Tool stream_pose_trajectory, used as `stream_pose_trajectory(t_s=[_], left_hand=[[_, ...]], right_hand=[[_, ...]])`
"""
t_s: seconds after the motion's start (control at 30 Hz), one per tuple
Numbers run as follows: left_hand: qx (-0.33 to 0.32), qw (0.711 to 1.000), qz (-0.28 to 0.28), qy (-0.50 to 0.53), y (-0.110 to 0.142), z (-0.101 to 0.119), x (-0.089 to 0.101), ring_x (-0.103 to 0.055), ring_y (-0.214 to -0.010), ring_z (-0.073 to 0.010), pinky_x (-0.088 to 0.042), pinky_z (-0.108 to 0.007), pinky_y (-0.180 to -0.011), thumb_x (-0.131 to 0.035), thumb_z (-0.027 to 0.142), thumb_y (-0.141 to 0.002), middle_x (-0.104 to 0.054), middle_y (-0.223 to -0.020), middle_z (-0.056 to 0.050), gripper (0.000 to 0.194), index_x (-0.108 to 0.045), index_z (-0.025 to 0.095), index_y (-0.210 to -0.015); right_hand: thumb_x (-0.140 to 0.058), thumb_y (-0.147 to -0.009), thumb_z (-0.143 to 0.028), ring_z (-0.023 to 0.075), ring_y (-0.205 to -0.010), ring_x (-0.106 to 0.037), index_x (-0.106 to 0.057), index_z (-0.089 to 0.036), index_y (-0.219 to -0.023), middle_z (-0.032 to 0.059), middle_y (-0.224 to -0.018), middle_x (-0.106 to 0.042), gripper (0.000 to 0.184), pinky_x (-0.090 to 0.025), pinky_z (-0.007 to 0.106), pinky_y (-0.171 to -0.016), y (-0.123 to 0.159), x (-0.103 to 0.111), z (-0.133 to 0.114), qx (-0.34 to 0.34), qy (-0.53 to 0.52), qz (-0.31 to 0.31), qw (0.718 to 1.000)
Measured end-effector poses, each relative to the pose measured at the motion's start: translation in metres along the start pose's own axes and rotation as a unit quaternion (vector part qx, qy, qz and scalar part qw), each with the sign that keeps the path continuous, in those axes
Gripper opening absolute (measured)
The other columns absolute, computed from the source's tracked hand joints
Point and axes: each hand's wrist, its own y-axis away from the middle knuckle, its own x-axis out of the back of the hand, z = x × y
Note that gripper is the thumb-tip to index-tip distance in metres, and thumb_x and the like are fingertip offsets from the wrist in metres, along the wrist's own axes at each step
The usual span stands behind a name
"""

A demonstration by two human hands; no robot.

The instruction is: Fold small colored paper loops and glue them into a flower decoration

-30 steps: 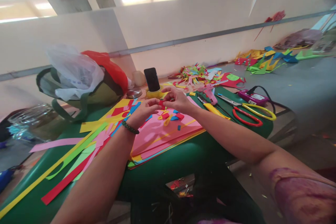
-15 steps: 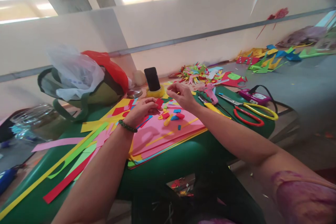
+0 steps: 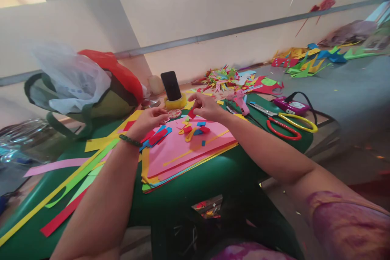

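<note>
My right hand (image 3: 207, 106) pinches a small red piece (image 3: 191, 113) that looks like paper or foam sheet, above the back edge of a stack of pink sheets (image 3: 179, 152). To its left, my left hand (image 3: 150, 122) has its fingers stretched out with nothing visible in them. Its fingertips are near a small round reddish disc (image 3: 174, 113); whether they touch it is unclear. Blue and red strips (image 3: 158, 135) lie by my left hand. Small cut pieces (image 3: 199, 131) in red, blue and yellow are scattered on the top sheet.
A phone (image 3: 171, 85) leans in a yellow tape roll (image 3: 176, 102). Red-and-yellow scissors (image 3: 283, 126) and a pink glue gun (image 3: 240, 101) lie at right, near a purple device (image 3: 291, 105). A bag (image 3: 122, 93) and long coloured strips (image 3: 65, 180) occupy the left.
The red piece has passed from my left hand to my right hand. My left hand has opened and moved left, uncovering the round disc and strips. The view has tilted down slightly.
</note>
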Motion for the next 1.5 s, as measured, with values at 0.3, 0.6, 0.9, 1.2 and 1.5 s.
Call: stream_pose_trajectory(t_s=[0.3, 0.6, 0.9, 1.2, 1.5], left_hand=[[0.057, 0.947, -0.114, -0.295, -0.011, -0.024, 0.025, -0.056, -0.06, -0.0199, -0.035, -0.027, -0.053, -0.083, 0.042, -0.039, -0.065, -0.06, -0.001, 0.028, -0.07, 0.024, -0.056], [0.08, 0.962, -0.114, -0.234, -0.021, -0.042, 0.021, -0.052, -0.055, -0.0189, -0.035, -0.028, -0.055, -0.084, 0.029, -0.037, -0.06, -0.05, 0.001, 0.027, -0.065, 0.024, -0.055], [0.022, 0.977, -0.035, -0.208, -0.017, -0.033, 0.025, -0.052, -0.06, -0.018, -0.035, -0.029, -0.057, -0.083, 0.035, -0.046, -0.057, -0.053, 0.001, 0.024, -0.067, 0.021, -0.057], [-0.072, 0.996, -0.055, 0.009, 0.001, 0.0, -0.052, -0.056, -0.072, -0.0158, -0.042, -0.028, -0.067, -0.067, 0.035, -0.063, -0.063, -0.074, -0.001, 0.022, -0.065, 0.017, -0.075], [0.051, 0.994, 0.025, 0.093, -0.008, -0.011, -0.042, -0.056, -0.062, -0.011, -0.036, -0.02, -0.052, -0.065, 0.024, -0.062, -0.061, -0.068, 0.001, 0.01, -0.063, 0.017, -0.068]], right_hand=[[-0.066, -0.062, -0.011, 0.0128, -0.057, -0.052, -0.068, -0.017, -0.082, -0.0006, -0.063, -0.063, 0.021, -0.034, 0.024, -0.051, -0.003, 0.001, 0.026, -0.021, 0.167, -0.073, 0.983], [-0.067, -0.069, -0.023, 0.0124, -0.059, -0.053, -0.073, -0.019, -0.069, 0.0003, -0.062, -0.064, 0.008, -0.036, 0.025, -0.053, -0.012, 0.001, 0.043, 0.044, 0.151, 0.048, 0.986], [-0.075, -0.058, -0.017, 0.0113, -0.055, -0.056, -0.072, -0.015, -0.079, -0.0021, -0.058, -0.062, 0.021, -0.039, 0.022, -0.049, -0.011, -0.004, 0.041, 0.004, 0.052, -0.057, 0.997], [-0.069, -0.066, -0.018, 0.0103, -0.054, -0.054, -0.068, -0.015, -0.084, -0.0034, -0.058, -0.059, 0.018, -0.04, 0.022, -0.052, 0.001, -0.019, 0.01, 0.062, -0.015, -0.061, 0.996], [-0.053, -0.063, -0.008, 0.0111, -0.059, -0.053, -0.067, -0.014, -0.076, -0.0013, -0.063, -0.06, 0.02, -0.042, 0.025, -0.059, -0.013, 0.004, 0.016, 0.075, -0.024, 0.097, 0.992]])
